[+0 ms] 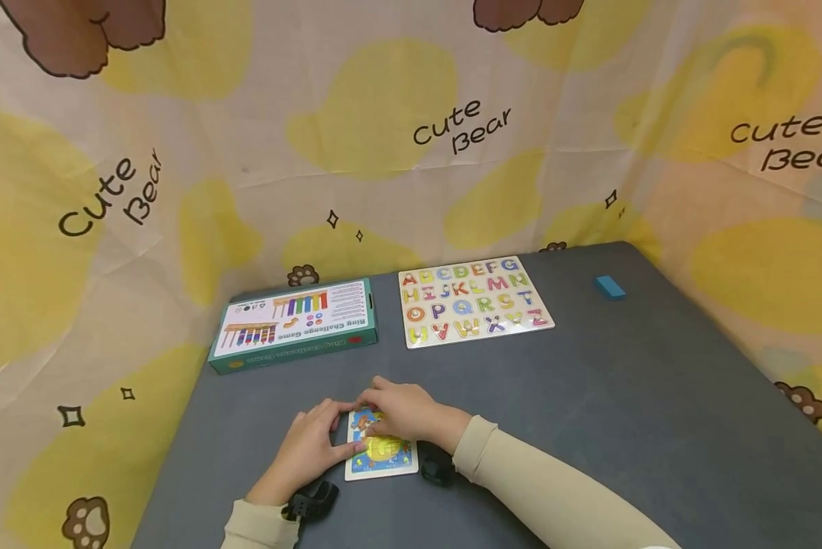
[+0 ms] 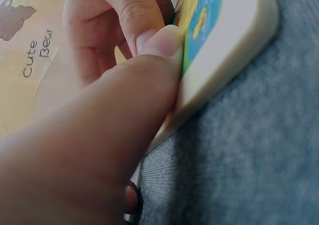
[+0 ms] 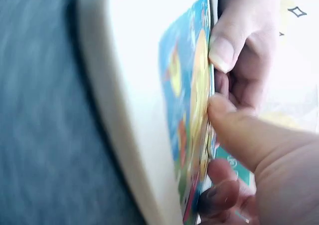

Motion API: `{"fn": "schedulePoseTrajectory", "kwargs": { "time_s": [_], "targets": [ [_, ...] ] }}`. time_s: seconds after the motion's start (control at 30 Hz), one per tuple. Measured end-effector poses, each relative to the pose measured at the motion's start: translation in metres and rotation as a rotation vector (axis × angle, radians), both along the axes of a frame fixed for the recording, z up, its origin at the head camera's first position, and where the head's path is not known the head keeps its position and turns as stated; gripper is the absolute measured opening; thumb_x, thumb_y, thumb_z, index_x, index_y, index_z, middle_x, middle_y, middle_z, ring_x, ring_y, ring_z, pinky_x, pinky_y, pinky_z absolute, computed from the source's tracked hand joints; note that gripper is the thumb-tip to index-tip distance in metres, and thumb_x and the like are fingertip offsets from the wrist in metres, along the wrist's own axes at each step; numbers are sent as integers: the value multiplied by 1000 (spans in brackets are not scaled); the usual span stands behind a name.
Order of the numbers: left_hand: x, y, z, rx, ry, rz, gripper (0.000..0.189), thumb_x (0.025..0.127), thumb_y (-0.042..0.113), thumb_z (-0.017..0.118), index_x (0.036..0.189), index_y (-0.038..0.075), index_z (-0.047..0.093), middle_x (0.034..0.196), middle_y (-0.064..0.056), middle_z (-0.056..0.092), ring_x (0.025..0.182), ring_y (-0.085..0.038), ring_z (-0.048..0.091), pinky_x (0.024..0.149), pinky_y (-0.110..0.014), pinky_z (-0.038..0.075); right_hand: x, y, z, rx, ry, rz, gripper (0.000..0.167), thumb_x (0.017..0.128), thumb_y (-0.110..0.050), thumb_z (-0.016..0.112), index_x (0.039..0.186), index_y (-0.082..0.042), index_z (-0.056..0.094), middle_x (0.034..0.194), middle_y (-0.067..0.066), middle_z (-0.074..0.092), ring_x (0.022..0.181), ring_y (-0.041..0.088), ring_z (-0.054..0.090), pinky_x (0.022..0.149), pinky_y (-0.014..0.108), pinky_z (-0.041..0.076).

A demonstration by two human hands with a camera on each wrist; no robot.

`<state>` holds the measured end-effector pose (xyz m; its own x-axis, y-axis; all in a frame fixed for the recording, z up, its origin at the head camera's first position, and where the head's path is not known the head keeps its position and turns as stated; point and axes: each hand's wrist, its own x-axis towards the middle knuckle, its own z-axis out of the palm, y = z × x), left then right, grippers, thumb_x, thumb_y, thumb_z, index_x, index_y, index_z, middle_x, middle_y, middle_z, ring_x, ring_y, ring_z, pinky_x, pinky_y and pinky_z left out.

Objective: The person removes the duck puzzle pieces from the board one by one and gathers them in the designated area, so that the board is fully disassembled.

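Note:
A small jigsaw puzzle board (image 1: 381, 471) with a pale frame and a blue and yellow picture lies flat on the grey table. My left hand (image 1: 308, 446) is at its left side, thumb extended onto the picture and index finger at the far left corner. From the far right my right hand (image 1: 407, 412) reaches over the board, its thumb on the picture and its fingers bent towards the far edge. In the right wrist view the right thumb (image 3: 222, 108) meets the picture surface (image 3: 182, 80) close to the left thumb (image 3: 222, 53). I cannot tell whether the right hand pinches a piece.
Behind the hands lie a green Ring Challenge Game box (image 1: 297, 324) and, to its right, an alphabet puzzle board (image 1: 476, 301). A blue block (image 1: 609, 287) is at the far right of the table (image 1: 624, 396). Printed cloth (image 1: 383, 107) hangs around the table.

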<state>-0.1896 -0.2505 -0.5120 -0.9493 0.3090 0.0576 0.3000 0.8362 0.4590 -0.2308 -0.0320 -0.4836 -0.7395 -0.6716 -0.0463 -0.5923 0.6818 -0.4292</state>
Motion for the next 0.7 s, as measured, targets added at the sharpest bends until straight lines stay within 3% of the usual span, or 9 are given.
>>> {"fn": "schedulePoseTrajectory", "kwargs": {
  "time_s": [0.07, 0.23, 0.43, 0.6, 0.7],
  "targets": [
    [1, 0, 0, 8, -1, -3, 69, 81, 55, 88, 134, 17, 69, 82, 11, 43, 73, -8, 38, 74, -39, 28, 1, -1, 0, 1, -2, -14, 33, 95, -41, 77, 125, -28, 75, 101, -10, 52, 79, 3, 56, 71, 25, 45],
    [1, -2, -2, 14, 4, -11, 70, 80, 57, 87, 135, 17, 69, 82, 11, 43, 73, -8, 39, 74, -39, 28, 3, -1, 0, -47, -20, -42, 19, 94, -35, 80, 109, -27, 76, 98, -11, 51, 79, 4, 54, 72, 25, 45],
    [-1, -2, -3, 12, 18, -13, 69, 81, 51, 89, 136, 15, 68, 82, 10, 44, 74, -10, 41, 76, -39, 28, 2, 6, 6, -207, -121, -41, 15, 92, -25, 83, 92, -26, 69, 90, -15, 61, 85, 7, 53, 80, 26, 46],
    [-1, -2, -4, 3, 17, -23, 72, 83, 55, 86, 139, 14, 66, 82, 10, 44, 74, -9, 40, 76, -39, 29, -6, 37, 21, -383, -227, -79, 9, 99, -12, 75, 105, -18, 79, 92, -9, 66, 82, 12, 59, 74, 27, 49],
    [0, -7, -3, -3, -8, -43, 79, 83, 61, 83, 143, 13, 63, 85, 10, 44, 76, -10, 41, 77, -40, 29, -16, 62, 29, -425, -222, -148, 10, 97, -7, 75, 107, -8, 77, 92, -4, 69, 77, 14, 63, 67, 28, 51]
  ]
}}
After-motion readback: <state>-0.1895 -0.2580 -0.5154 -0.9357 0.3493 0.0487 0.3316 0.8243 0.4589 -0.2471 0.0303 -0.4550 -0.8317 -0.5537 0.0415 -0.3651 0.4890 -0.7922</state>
